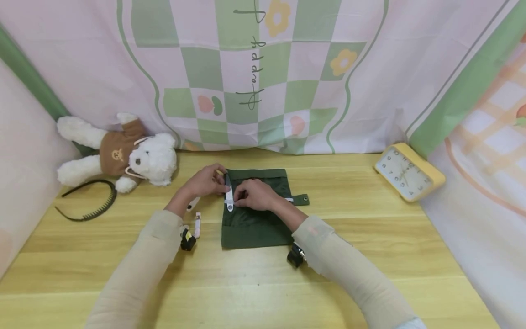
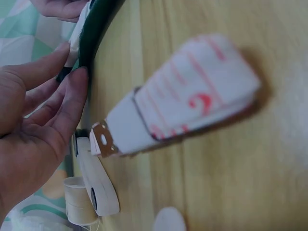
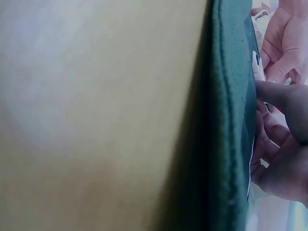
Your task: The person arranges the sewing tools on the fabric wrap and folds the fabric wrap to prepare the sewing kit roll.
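A dark green fabric pouch (image 1: 259,235) lies unfolded on the table. Along its left edge is a slim white tool (image 1: 229,203) with a dark upper part and a round end. My left hand (image 1: 207,181) pinches this tool near its dark part, at the cloth's edge; the left wrist view shows thumb and fingers together there. Over the pouch, my right hand (image 1: 256,195) has its fingers curled and pinches a white elastic band (image 1: 289,199) beside the tool, its fingertips mostly hidden. A snap tab (image 1: 302,199) sticks out to the right.
Left of the pouch lie a folded tape measure (image 2: 192,91), a white piece with dark round spots (image 2: 98,180) and a thread spool (image 2: 80,202). A white plush bear (image 1: 149,157) and black headband (image 1: 107,208) are farther left. A yellow clock (image 1: 404,173) stands right.
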A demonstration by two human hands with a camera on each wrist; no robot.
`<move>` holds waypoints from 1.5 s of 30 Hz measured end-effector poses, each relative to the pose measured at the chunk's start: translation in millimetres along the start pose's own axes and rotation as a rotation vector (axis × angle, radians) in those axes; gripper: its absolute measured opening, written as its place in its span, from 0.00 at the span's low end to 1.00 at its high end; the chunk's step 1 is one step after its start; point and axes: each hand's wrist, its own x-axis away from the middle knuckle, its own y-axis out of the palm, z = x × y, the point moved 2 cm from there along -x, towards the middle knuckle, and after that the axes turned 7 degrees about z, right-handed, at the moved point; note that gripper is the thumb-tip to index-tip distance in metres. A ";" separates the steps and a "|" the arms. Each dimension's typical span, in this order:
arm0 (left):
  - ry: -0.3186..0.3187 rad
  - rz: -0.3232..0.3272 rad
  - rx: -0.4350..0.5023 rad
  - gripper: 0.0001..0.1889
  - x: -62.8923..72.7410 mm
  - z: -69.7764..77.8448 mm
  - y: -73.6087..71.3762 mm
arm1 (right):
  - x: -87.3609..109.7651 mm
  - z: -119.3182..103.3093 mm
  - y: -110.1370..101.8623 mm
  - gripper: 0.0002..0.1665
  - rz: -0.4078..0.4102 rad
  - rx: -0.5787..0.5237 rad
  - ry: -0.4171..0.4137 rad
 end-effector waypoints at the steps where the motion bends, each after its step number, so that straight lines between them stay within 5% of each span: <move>1: 0.001 -0.005 -0.017 0.29 0.4 -0.1 -0.1 | 0.0 0.0 0.2 0.03 0.000 -0.001 -0.002; 18: -0.032 -0.064 -0.056 0.26 6.0 2.0 2.2 | 0.4 -0.4 0.3 0.02 0.008 0.013 -0.004; 34: 0.032 -0.097 -0.190 0.20 6.9 1.4 4.6 | 0.9 -0.8 0.6 0.03 0.013 0.006 -0.011; 45: 0.040 -0.103 -0.195 0.20 5.2 0.4 4.1 | 0.9 -1.3 -0.3 0.02 0.011 0.015 -0.001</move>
